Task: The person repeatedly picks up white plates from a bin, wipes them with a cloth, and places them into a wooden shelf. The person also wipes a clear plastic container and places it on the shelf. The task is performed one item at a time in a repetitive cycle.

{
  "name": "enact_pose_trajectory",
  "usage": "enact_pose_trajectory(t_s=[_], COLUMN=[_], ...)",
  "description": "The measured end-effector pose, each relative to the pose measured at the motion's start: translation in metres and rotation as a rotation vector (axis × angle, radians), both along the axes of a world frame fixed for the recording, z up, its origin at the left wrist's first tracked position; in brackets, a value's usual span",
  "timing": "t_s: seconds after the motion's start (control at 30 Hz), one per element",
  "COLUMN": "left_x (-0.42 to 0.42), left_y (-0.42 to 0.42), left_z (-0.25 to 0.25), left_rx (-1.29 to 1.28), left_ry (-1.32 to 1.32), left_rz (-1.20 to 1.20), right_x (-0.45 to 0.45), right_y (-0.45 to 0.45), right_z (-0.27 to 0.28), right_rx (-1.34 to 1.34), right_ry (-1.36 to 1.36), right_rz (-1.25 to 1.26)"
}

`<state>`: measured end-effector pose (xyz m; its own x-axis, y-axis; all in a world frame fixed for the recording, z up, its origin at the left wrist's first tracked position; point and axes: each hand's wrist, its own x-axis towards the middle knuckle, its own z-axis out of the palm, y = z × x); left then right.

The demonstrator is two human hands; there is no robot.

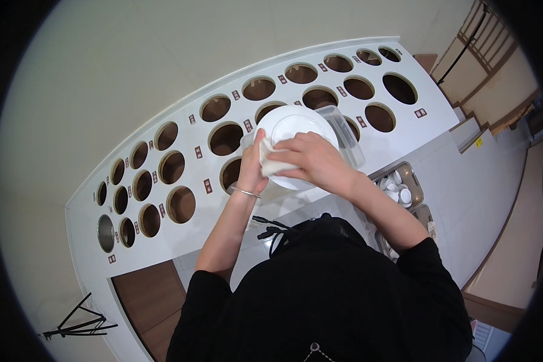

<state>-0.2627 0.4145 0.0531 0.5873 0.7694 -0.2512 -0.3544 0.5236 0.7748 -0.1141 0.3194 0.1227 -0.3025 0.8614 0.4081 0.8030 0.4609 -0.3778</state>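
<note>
My left hand grips a round white plate by its left rim, thumb on top. Over the plate's face, my right hand presses a folded white cloth near the left side. Part of the cloth lies against the left hand's fingers. Beneath the plate, a clear plastic container rests on the white counter; the plate and hands cover much of it.
Rows of round cut-outs with small labels run along the counter. A metal insert sits in one at the left. Bins of white dishware stand low on the right. A black tripod is at lower left, stairs at upper right.
</note>
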Motion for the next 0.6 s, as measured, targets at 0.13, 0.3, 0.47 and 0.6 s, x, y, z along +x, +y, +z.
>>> enact_pose_trajectory(t_s=[0.13,0.3,0.47,0.6], left_x=[-0.001,-0.004,-0.009,-0.011], left_y=[-0.003,0.002,0.004,0.006], left_z=[0.017,0.024,0.028,0.029], left_rx=[0.043,0.033,0.005,0.033], left_ry=[-0.005,-0.019,-0.073,-0.074], left_rz=[0.038,0.028,0.003,-0.042], right_x=[0.022,0.048,0.065,0.069], right_y=[-0.019,-0.039,-0.051,-0.054], right_z=[0.002,0.01,0.002,-0.013], right_rx=[-0.001,0.013,0.051,0.073], right_ry=[-0.075,-0.046,0.074,0.218], right_rz=[0.165,0.156,0.047,-0.134])
